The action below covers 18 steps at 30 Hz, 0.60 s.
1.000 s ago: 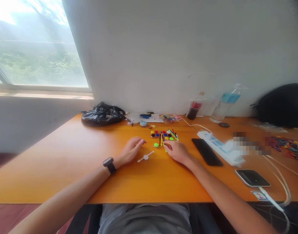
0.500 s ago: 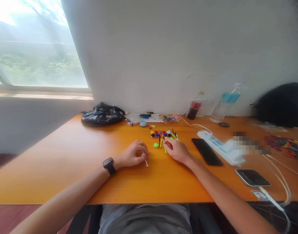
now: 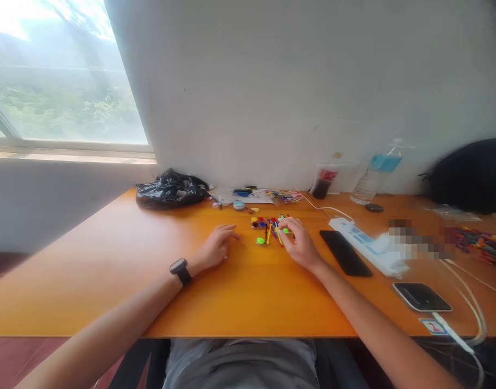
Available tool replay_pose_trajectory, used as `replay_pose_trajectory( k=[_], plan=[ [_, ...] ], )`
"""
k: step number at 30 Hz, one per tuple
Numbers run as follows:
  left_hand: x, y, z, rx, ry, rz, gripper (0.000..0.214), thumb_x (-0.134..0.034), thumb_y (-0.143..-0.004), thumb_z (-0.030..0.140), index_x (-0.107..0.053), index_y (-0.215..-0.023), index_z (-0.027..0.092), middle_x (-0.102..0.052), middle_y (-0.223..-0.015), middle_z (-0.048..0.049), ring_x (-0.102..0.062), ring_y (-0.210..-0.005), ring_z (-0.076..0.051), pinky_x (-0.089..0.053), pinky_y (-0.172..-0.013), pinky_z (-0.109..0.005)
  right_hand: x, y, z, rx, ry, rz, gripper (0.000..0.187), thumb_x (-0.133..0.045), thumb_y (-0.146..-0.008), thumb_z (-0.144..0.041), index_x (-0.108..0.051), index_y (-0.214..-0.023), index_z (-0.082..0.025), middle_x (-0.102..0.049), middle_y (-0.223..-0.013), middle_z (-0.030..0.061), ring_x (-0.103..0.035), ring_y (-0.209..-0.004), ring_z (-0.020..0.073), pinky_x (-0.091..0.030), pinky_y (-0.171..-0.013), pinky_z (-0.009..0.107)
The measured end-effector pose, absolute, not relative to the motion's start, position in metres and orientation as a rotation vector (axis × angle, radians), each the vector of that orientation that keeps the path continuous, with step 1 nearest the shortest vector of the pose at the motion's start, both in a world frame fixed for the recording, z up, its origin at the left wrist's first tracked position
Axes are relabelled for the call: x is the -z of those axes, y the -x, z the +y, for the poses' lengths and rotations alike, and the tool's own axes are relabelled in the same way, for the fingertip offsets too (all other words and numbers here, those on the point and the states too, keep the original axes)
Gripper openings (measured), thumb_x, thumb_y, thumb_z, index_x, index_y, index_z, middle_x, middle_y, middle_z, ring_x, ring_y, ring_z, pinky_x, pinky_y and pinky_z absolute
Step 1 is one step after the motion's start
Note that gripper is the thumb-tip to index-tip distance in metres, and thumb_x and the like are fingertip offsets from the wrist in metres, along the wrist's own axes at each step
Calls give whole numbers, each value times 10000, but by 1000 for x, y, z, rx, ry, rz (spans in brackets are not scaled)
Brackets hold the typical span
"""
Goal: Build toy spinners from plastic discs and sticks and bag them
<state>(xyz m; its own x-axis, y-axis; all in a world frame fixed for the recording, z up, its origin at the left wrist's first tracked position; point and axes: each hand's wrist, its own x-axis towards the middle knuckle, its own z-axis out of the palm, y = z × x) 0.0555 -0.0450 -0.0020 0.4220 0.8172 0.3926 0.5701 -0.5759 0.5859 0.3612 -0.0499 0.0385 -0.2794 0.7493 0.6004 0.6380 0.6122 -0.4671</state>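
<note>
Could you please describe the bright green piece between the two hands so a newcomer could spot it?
On the orange table, look between the left hand and right hand. The bright green piece lies just left of a dark stick. Unlike the round pieces clustered farther back, it sits apart, alone.

To the left of the left hand (image 3: 214, 248), bare tabletop (image 3: 110, 259) gave a wide passage, bounded beyond by a black plastic bag (image 3: 171, 189). Open wood also ran on the near side of both hands. Between them, a green disc (image 3: 260, 241) and thin sticks (image 3: 269, 234) crowded the right hand (image 3: 301, 246), leaving a gap beside the left fingertips. Coloured discs (image 3: 261, 223) obstructed the way just beyond; to the right hand's right, a black phone (image 3: 345, 253), then a power strip (image 3: 365, 247), barred sideways travel.
</note>
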Motion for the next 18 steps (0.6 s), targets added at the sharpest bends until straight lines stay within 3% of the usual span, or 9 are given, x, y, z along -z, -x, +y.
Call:
replay_pose_trajectory(
  k=[5,10,15,18],
  plan=[
    [-1,-58,-48,-850,-2324,1074,493,-493,-818,61,-746,-1204,235,-551,-1555,-86,-407,-1524,-311,-301,-1274,-576,-35,-363,-47,-492,1073,-1944,179,-531,-987,-386,-568,-900,-234,-706,-1215,104,-598,-1230,280,-429,-1080,455],
    [-6,-62,-54,-775,-2424,949,378,-731,-859,325,-741,-1234,279,-610,-1492,-99,-432,-1503,-336,-270,-1281,-580,-36,-360,-51,-1005,1025,-1784,242,-598,-943,-456,-540,-903,-224,-690,-1305,109,-651,-1112,254,-522,-883,378],
    [-4,-60,-49,-782,-2455,1061,362,-659,-933,408,-720,-1270,292,-646,-1442,-90,-449,-1491,-319,-229,-1283,-596,-44,-362,-53,-1285,878,-1563,133,-561,-911,-360,-573,-911,-227,-720,-1229,122,-677,-1151,287,-533,-985,466],
    [-1,-56,-43,-810,-2448,1187,336,-605,-965,405,-711,-1268,306,-662,-1417,-68,-430,-1503,-304,-198,-1291,-597,-46,-368,-49,-1262,907,-1505,192,-482,-923,-344,-624,-973,-224,-725,-1212,138,-672,-1183,311,-543,-996,520]
  ],
)
